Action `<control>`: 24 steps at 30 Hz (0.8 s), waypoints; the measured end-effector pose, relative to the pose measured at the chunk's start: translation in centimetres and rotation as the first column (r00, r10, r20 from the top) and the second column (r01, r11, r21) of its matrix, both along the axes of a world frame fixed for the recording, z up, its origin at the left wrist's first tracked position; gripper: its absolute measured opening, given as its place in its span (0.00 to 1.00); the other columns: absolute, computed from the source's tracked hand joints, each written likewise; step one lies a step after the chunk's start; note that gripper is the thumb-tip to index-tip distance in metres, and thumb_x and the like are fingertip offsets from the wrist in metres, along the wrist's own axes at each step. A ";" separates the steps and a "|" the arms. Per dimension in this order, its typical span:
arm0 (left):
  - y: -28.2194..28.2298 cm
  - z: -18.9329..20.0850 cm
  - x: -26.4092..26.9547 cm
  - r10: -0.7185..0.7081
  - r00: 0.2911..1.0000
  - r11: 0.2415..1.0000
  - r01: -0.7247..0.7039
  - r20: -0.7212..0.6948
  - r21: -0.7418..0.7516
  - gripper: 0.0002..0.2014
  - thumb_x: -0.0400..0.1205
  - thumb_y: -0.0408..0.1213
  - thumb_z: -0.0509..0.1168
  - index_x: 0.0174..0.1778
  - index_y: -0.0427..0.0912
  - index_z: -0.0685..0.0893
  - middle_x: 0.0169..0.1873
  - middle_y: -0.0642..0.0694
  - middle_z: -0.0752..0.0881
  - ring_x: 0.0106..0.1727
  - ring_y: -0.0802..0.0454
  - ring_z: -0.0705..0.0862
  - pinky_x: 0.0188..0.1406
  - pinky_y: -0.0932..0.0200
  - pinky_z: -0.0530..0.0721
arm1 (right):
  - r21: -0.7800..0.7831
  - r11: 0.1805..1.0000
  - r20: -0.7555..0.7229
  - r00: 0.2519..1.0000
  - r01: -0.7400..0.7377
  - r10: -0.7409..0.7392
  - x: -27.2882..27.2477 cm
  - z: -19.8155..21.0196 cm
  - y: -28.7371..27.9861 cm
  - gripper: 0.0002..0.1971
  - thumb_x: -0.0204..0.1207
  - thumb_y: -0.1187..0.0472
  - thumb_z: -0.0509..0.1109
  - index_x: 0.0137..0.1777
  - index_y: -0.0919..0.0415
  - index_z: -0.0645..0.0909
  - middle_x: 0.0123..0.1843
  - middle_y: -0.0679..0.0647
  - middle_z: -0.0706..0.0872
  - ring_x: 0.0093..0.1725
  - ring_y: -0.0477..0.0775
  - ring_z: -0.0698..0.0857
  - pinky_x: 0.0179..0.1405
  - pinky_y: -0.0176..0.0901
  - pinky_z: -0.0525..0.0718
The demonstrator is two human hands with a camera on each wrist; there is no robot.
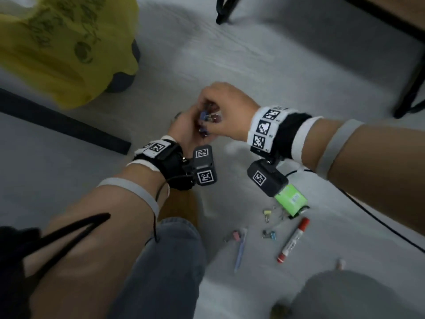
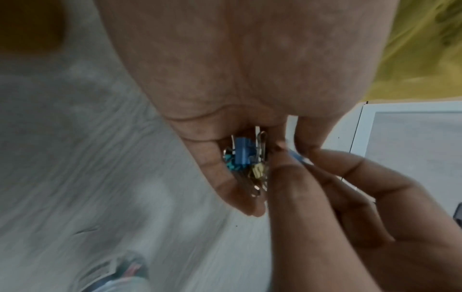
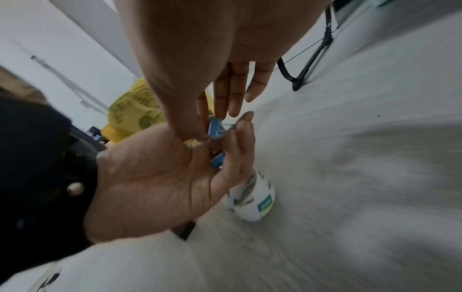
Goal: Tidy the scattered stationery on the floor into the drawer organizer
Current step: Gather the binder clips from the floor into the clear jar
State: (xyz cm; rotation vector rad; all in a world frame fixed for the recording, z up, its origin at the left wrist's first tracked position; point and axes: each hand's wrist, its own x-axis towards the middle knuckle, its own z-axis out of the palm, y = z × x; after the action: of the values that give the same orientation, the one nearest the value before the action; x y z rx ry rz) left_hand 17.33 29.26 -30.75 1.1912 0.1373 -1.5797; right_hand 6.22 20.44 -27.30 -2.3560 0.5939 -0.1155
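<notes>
1. My left hand is cupped palm-up around a bunch of binder clips, blue, teal and yellow with silver wire handles.
2. My right hand pinches one blue clip between thumb and fingertips, right over that bunch.
3. No organizer shows clearly; I cannot tell what the white frame is.
4. On the grey floor by my knees lie a red marker, more clips, a green box and a blue pen; a yellow bag sits further off.
</notes>
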 end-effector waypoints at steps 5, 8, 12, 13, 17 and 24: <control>4.8 1.9 -4.4 -0.089 0.989 0.992 0.077 0.121 0.099 0.14 0.87 0.44 0.59 0.37 0.45 0.80 0.25 0.53 0.83 0.24 0.60 0.81 0.19 0.69 0.77 | -0.029 0.999 0.089 0.996 -0.023 0.025 -5.9 -0.2 5.3 0.20 0.69 0.47 0.72 0.55 0.58 0.77 0.51 0.52 0.80 0.50 0.51 0.76 0.52 0.41 0.74; 8.8 2.3 -7.3 -0.327 0.904 0.933 0.262 0.276 0.246 0.17 0.85 0.47 0.63 0.31 0.46 0.74 0.21 0.52 0.76 0.18 0.59 0.72 0.13 0.69 0.62 | 0.121 0.992 -0.057 0.998 0.046 -0.039 -10.8 -1.4 7.7 0.15 0.74 0.46 0.70 0.55 0.53 0.74 0.46 0.49 0.79 0.41 0.49 0.79 0.40 0.43 0.78; 13.5 2.7 -9.7 -0.596 0.727 0.793 0.466 0.340 0.392 0.22 0.81 0.55 0.67 0.27 0.46 0.73 0.23 0.48 0.75 0.22 0.52 0.74 0.18 0.65 0.65 | 0.200 0.978 -0.380 0.925 0.053 0.028 -17.0 -3.0 9.7 0.08 0.76 0.53 0.69 0.52 0.53 0.78 0.42 0.48 0.82 0.39 0.53 0.82 0.42 0.47 0.83; 14.1 2.3 -9.8 -0.665 0.648 0.742 0.519 0.371 0.424 0.23 0.80 0.56 0.68 0.28 0.44 0.74 0.23 0.47 0.76 0.23 0.51 0.76 0.19 0.64 0.69 | 0.196 0.978 -0.435 0.900 0.074 0.019 -18.3 -3.3 10.0 0.05 0.75 0.54 0.70 0.48 0.53 0.80 0.41 0.47 0.83 0.40 0.53 0.83 0.44 0.48 0.84; 15.6 -1.2 -10.9 -0.829 0.213 0.510 0.669 0.518 0.541 0.15 0.78 0.52 0.72 0.38 0.42 0.83 0.26 0.47 0.84 0.21 0.54 0.78 0.21 0.64 0.75 | 0.179 0.966 -0.570 0.820 0.185 -0.052 -22.7 -5.0 12.8 0.10 0.70 0.55 0.74 0.50 0.52 0.81 0.44 0.44 0.82 0.43 0.51 0.83 0.49 0.48 0.84; 18.7 -6.1 -14.3 -0.731 -0.322 0.183 0.757 0.602 0.627 0.14 0.79 0.46 0.69 0.58 0.54 0.77 0.42 0.53 0.80 0.50 0.44 0.85 0.44 0.58 0.78 | 0.072 0.987 -0.636 0.769 0.147 -0.068 -24.6 -9.3 19.4 0.23 0.68 0.55 0.75 0.62 0.56 0.76 0.62 0.55 0.76 0.53 0.62 0.82 0.49 0.54 0.84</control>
State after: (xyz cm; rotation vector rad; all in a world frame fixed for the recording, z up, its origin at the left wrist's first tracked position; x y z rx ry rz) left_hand 3.04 47.92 -36.86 2.1655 -1.8821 -1.6004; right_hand -18.43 39.83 -36.62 -2.2140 1.0243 0.6799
